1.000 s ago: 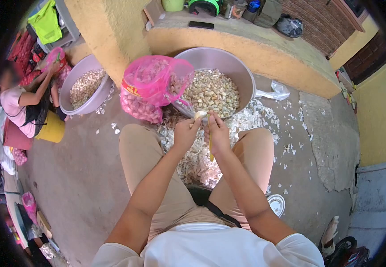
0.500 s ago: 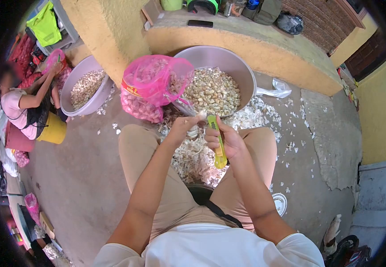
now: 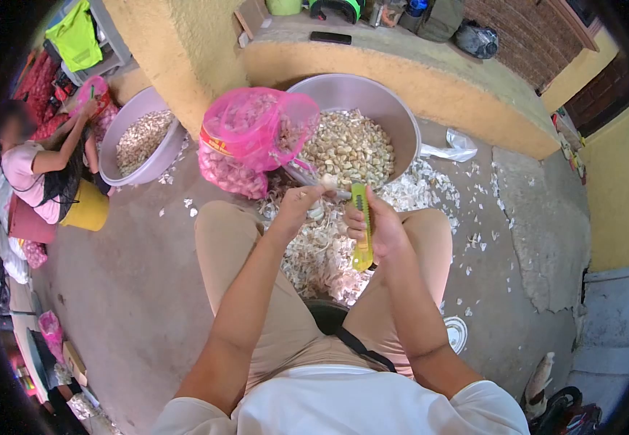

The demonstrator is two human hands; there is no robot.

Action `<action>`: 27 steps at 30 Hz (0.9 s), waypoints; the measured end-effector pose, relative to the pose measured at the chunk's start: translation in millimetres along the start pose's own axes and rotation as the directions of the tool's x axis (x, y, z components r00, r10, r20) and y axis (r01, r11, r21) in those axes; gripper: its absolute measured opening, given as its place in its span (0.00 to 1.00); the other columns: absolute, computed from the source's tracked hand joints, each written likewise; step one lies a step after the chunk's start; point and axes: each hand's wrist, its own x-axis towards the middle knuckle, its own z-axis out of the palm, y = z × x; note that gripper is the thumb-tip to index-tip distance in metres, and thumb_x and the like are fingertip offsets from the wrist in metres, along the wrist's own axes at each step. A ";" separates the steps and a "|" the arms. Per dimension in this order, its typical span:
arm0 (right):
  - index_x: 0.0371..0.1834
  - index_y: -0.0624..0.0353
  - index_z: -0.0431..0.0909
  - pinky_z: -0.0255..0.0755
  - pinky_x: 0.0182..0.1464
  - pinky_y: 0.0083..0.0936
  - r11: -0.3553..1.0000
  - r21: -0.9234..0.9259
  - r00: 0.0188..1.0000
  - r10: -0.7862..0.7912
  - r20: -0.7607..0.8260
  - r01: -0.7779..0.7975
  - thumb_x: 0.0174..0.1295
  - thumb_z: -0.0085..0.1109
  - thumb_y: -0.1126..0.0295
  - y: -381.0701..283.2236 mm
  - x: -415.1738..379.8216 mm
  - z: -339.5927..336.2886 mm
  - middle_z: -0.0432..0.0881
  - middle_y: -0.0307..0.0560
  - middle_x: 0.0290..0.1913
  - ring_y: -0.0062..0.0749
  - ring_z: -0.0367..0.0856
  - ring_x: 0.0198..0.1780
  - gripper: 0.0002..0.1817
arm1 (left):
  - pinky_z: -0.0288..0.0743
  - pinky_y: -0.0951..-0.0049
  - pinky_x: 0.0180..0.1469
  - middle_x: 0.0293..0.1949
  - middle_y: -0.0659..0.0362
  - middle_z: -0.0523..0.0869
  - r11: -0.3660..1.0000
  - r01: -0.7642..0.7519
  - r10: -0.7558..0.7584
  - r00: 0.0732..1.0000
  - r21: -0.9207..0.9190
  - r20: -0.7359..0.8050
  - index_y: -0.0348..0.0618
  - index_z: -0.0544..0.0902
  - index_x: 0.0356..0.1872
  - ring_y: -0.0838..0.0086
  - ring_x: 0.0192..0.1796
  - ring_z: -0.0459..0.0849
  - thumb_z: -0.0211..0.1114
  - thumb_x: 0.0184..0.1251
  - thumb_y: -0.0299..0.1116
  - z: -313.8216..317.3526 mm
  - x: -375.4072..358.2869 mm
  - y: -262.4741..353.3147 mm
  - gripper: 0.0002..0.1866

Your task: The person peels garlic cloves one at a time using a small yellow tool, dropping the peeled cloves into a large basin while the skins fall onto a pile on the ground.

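Between the fingertips of my left hand (image 3: 300, 205) is a pale garlic bulb (image 3: 327, 181), partly covered by the fingers. My right hand (image 3: 380, 226) is wrapped round a yellow-green box cutter (image 3: 361, 228), held upright close to the garlic. Just beyond both hands stands a wide grey-purple tub (image 3: 406, 119) holding many garlic cloves (image 3: 354, 145). A pink mesh bag (image 3: 238, 138) full of garlic bulbs leans at the tub's left side. Below my hands, between my knees, lies a heap of papery garlic skins (image 3: 322, 257).
At the left, another person (image 3: 39, 163) sits by a second tub (image 3: 166, 152) of cloves, near a yellow bucket (image 3: 86, 209). A low ledge (image 3: 401, 61) behind the tub carries a phone (image 3: 330, 38) and bags. Skins litter the floor at right, near a white lid (image 3: 456, 333).
The box cutter has turned more upright and shifted slightly right, apart from the garlic. More of the garlic shows above my left fingertips. My left hand stays nearly in place.
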 end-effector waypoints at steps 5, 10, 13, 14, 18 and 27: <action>0.35 0.59 0.67 0.65 0.17 0.20 0.827 -0.535 0.915 -0.335 -0.225 0.172 0.66 0.36 0.61 -1.3 9.0 -9.8 0.71 0.42 0.19 0.21 0.65 0.15 0.14 | 0.64 0.82 0.25 0.24 0.66 0.78 0.939 -0.078 0.119 0.987 0.335 -0.104 0.38 0.81 0.39 0.86 0.25 0.70 0.56 0.61 0.41 -3.3 4.5 -6.7 0.16; 0.31 0.62 0.69 0.63 0.19 0.21 0.572 -0.818 0.899 -0.388 -0.203 0.063 0.60 0.49 0.56 8.9 15.0 -5.7 0.73 0.42 0.19 0.23 0.68 0.17 0.17 | 0.62 0.82 0.25 0.19 0.68 0.76 0.894 -0.056 0.099 0.992 0.444 -0.074 0.39 0.82 0.38 0.88 0.23 0.68 0.57 0.61 0.42 3.8 -3.9 -0.8 0.16; 0.31 0.65 0.71 0.67 0.25 0.26 0.218 -0.972 0.834 -0.549 -0.049 0.086 0.56 0.54 0.54 12.4 16.2 -3.4 0.77 0.48 0.22 0.29 0.73 0.21 0.21 | 0.63 0.82 0.25 0.19 0.67 0.76 0.917 -0.074 0.115 0.990 0.392 -0.082 0.37 0.82 0.35 0.87 0.23 0.68 0.57 0.60 0.41 8.6 -6.7 2.2 0.16; 0.31 0.66 0.72 0.67 0.26 0.27 0.187 -0.981 0.832 -0.553 -0.054 0.061 0.55 0.55 0.54 11.4 14.9 -1.1 0.77 0.50 0.23 0.31 0.75 0.22 0.21 | 0.63 0.81 0.25 0.19 0.66 0.77 0.918 -0.063 0.099 0.992 0.391 -0.074 0.37 0.82 0.35 0.87 0.23 0.68 0.57 0.60 0.41 5.1 -4.2 -3.2 0.16; 0.30 0.69 0.72 0.68 0.29 0.30 0.100 -0.995 0.830 -0.554 -0.072 -0.020 0.53 0.57 0.53 6.8 11.2 10.5 0.77 0.56 0.23 0.38 0.77 0.25 0.23 | 0.66 0.79 0.27 0.20 0.62 0.79 0.860 -0.089 0.134 0.990 0.503 -0.053 0.36 0.81 0.33 0.85 0.23 0.71 0.57 0.59 0.40 4.4 -3.2 -4.8 0.15; 0.28 0.68 0.72 0.67 0.27 0.35 -0.023 -0.998 0.847 -0.530 -0.038 -0.059 0.55 0.52 0.53 6.3 12.4 8.8 0.75 0.60 0.20 0.52 0.75 0.25 0.23 | 0.69 0.76 0.28 0.22 0.56 0.81 0.752 -0.214 0.267 0.964 0.623 0.008 0.36 0.81 0.31 0.79 0.24 0.77 0.57 0.59 0.38 8.9 -8.8 7.7 0.14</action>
